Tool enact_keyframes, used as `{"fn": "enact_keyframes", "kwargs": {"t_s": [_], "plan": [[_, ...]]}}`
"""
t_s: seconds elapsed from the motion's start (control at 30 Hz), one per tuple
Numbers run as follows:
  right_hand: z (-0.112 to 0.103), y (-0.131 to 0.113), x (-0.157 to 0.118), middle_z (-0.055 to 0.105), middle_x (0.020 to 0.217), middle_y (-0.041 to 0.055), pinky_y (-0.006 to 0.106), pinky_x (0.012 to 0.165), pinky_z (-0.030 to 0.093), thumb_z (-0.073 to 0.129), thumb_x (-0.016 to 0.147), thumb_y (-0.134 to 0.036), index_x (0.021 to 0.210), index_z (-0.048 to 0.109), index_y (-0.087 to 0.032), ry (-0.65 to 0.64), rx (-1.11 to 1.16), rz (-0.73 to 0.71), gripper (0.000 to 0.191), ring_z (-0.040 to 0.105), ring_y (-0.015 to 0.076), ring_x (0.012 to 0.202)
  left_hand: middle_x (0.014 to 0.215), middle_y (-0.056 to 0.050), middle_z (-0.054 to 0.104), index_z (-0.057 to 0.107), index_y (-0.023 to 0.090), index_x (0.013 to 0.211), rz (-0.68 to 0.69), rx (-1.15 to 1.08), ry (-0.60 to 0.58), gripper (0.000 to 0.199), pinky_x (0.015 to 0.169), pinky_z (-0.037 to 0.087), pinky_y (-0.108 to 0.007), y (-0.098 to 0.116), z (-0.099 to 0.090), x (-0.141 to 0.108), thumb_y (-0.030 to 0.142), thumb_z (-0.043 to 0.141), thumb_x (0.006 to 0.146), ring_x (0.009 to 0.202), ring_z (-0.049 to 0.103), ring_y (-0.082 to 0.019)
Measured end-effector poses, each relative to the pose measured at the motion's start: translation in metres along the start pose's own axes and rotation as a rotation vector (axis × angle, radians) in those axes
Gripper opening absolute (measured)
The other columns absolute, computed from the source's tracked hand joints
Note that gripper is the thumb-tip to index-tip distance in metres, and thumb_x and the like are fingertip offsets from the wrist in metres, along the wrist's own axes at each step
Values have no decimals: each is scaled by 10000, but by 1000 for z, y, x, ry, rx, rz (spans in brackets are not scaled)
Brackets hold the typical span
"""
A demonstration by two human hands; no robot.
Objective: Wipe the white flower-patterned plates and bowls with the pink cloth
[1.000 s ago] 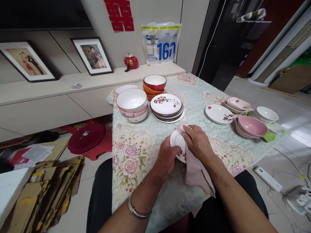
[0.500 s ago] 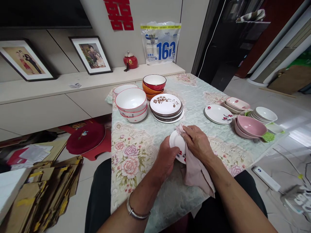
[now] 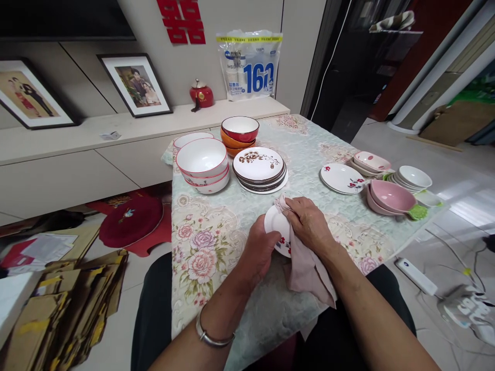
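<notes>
A small white plate (image 3: 277, 222) with red flowers is held by its left edge in my left hand (image 3: 258, 250), the thumb lying over its face. My right hand (image 3: 309, 222) grips a pale pink cloth (image 3: 307, 268) and presses it on the plate's right rim. The cloth hangs down toward my lap and covers that side of the plate. Beyond my hands stands a stack of plates (image 3: 258, 164), the top one with a brown flower pattern. White bowls with pink rims (image 3: 203, 157) are stacked left of it, and a red bowl (image 3: 240, 129) sits on orange bowls behind.
To the right are floral plates (image 3: 340, 178), pink bowls (image 3: 390, 197) and a stack of small white bowls (image 3: 413, 178) near the table's edge. A flowered cloth covers the table (image 3: 216, 226). A red stool (image 3: 131, 221) and flattened cardboard (image 3: 77, 293) lie to the left.
The whole view has shifted slightly, so things appear a little further left. Both hands keep the same hold on the plate and cloth.
</notes>
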State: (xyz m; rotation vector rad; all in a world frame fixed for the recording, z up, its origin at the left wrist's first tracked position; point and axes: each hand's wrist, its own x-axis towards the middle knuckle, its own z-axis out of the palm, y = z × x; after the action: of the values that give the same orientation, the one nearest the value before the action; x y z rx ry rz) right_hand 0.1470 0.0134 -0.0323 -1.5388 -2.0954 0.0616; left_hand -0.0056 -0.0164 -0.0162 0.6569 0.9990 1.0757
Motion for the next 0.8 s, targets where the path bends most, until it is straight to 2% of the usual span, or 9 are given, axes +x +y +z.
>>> {"fn": "enact_keyframes", "kwargs": {"t_s": [0.8], "plan": [[-1, -1, 0, 686, 1077, 145, 426, 897, 513, 505, 977, -239, 1256, 666, -155, -12, 3, 0, 334, 612, 293, 1025, 812, -20, 682, 641, 148, 1004, 6, -3, 1, 508, 632, 478, -278, -1, -1, 0, 72, 566, 507, 724, 611, -181]]}}
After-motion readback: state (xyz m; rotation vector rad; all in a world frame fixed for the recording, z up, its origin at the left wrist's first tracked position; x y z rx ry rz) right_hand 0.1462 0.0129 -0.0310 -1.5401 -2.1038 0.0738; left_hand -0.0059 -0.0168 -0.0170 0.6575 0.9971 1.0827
